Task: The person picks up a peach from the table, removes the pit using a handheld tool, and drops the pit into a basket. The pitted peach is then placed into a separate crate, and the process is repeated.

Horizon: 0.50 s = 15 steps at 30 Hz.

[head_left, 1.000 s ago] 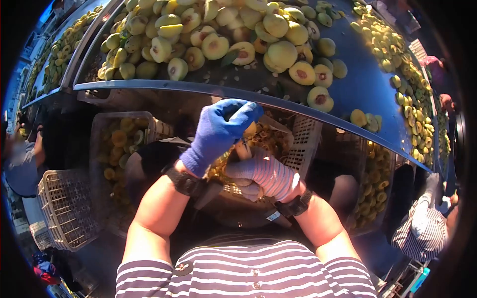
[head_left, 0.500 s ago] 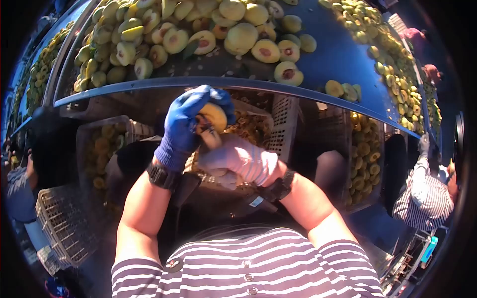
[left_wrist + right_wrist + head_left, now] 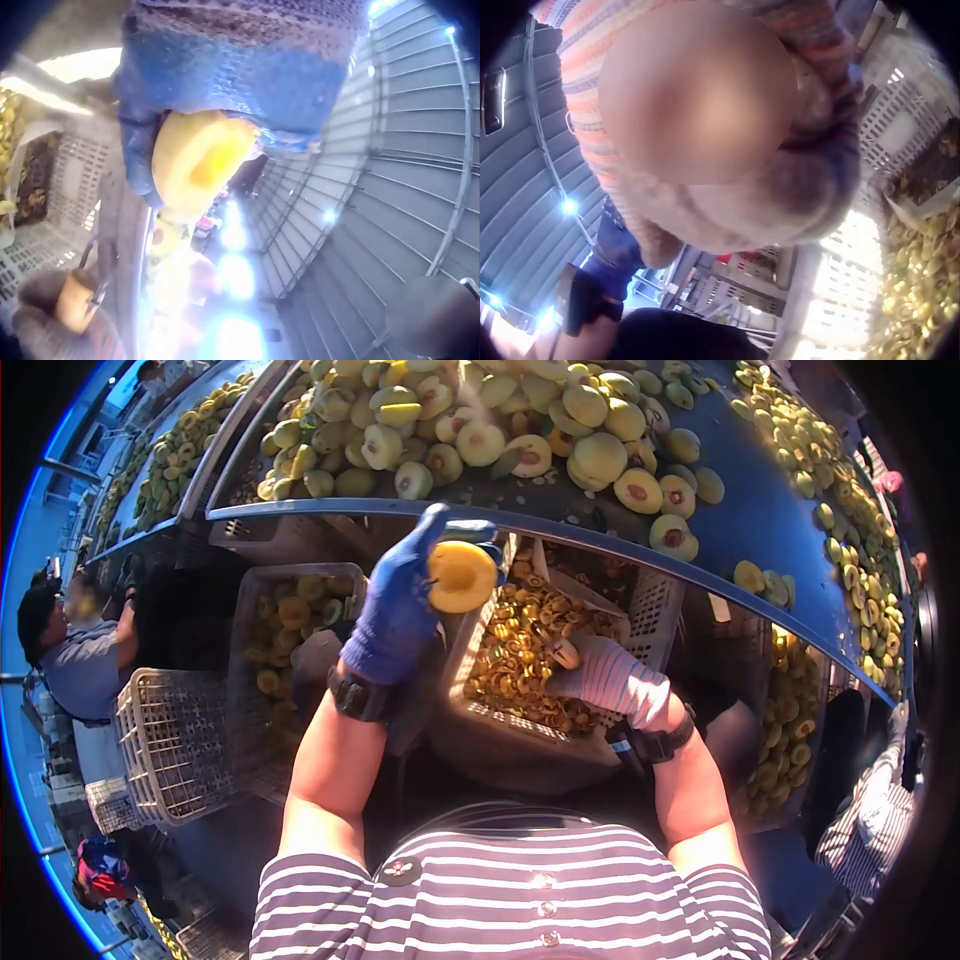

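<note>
My left hand (image 3: 392, 600), in a blue glove, holds a yellow peach half (image 3: 463, 577) just below the metal table edge. One blue finger points up past the fruit. In the left wrist view, the peach half (image 3: 202, 161) sits between the gloved fingers and thumb. My right hand (image 3: 612, 678), in a striped knit glove, is over a crate (image 3: 652, 618) of pit scraps and cut pieces. It grips a tool with a short wooden handle (image 3: 76, 301) and a bent metal loop at its end. A blurred patch hides part of that hand in the right wrist view.
A heap of halved peaches (image 3: 480, 444) lies on the blue metal table (image 3: 735, 510) ahead. Tubs of halves (image 3: 293, 612) stand at either side of my legs. Stacked plastic baskets (image 3: 185, 745) are at the left, where a person (image 3: 85, 650) sits.
Both hands were together at the peach half; now the right hand has drawn away to the right with the tool. The left hand has turned the half, showing a smooth yellow face.
</note>
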Each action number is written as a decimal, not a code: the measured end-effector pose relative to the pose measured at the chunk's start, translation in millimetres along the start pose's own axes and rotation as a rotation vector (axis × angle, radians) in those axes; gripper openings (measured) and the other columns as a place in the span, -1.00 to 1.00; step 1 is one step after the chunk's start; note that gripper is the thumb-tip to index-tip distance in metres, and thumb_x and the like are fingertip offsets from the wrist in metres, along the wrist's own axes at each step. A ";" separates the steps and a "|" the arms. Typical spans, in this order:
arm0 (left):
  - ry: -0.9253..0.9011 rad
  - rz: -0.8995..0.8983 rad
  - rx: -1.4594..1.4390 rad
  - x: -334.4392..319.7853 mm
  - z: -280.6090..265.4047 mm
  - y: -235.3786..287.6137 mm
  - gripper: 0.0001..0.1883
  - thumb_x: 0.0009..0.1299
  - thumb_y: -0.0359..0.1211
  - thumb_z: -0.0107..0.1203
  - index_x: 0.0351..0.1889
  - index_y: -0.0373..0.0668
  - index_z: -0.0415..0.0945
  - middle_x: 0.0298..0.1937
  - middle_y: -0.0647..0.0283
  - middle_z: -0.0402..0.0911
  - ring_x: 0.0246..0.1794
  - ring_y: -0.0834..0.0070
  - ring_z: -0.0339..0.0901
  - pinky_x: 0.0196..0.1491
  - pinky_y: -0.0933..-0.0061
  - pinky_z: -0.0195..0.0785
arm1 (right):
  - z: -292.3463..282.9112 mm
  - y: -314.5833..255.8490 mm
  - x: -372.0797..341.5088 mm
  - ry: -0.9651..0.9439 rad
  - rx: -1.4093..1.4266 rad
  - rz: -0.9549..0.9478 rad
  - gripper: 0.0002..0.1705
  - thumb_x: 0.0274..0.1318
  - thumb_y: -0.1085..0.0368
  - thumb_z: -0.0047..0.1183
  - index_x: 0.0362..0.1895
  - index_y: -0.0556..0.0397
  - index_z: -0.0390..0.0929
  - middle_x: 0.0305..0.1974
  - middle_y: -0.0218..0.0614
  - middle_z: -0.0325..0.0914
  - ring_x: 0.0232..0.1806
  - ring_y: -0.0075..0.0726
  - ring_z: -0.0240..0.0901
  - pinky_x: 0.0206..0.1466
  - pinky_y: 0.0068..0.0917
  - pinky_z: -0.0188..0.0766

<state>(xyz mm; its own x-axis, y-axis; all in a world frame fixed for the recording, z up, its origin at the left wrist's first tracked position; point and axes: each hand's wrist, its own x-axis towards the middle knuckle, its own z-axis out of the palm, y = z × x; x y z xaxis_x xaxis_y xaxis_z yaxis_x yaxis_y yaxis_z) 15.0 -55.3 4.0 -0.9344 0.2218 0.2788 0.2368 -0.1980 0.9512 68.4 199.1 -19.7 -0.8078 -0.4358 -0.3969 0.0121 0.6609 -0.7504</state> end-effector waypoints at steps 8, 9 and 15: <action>0.643 -0.307 1.178 -19.1 -136.6 70.5 -0.45 0.39 -0.08 0.25 0.16 -0.32 0.55 0.00 -0.01 0.71 0.00 0.33 0.67 0.10 0.30 0.49 | 6.7 -5.8 -0.5 0.033 -0.024 -0.164 -0.63 0.06 0.13 0.32 -0.20 0.07 0.47 -0.34 -0.09 0.46 -0.32 0.09 0.45 -0.23 -0.14 0.35; 0.552 -0.267 1.086 -2.4 -126.7 62.4 -0.45 0.39 -0.04 0.23 0.15 -0.31 0.56 -0.05 -0.02 0.71 -0.02 0.26 0.68 0.08 0.27 0.49 | 9.0 -7.5 -0.6 0.119 -0.077 -0.318 -0.62 0.07 0.12 0.32 -0.18 0.06 0.47 -0.32 -0.07 0.46 -0.29 0.14 0.46 -0.23 -0.12 0.35; 0.054 -0.283 1.568 110.4 -63.4 -38.4 -0.23 0.27 0.20 0.24 0.26 -0.16 0.47 -0.09 -0.10 0.71 -0.03 0.00 0.66 0.06 0.09 0.48 | 8.0 -10.3 10.5 0.247 0.309 -0.111 -0.71 0.09 0.16 0.23 -0.26 0.11 0.55 -0.46 -0.08 0.56 -0.38 0.04 0.54 -0.29 -0.15 0.41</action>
<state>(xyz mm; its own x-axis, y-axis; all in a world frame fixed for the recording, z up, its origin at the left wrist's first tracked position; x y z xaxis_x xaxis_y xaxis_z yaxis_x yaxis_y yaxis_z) -114.1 -83.7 -10.2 -0.9937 0.0398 0.1047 0.0570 0.9843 0.1669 64.6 182.8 -20.3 -0.9309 -0.3094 -0.1939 0.0628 0.3874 -0.9198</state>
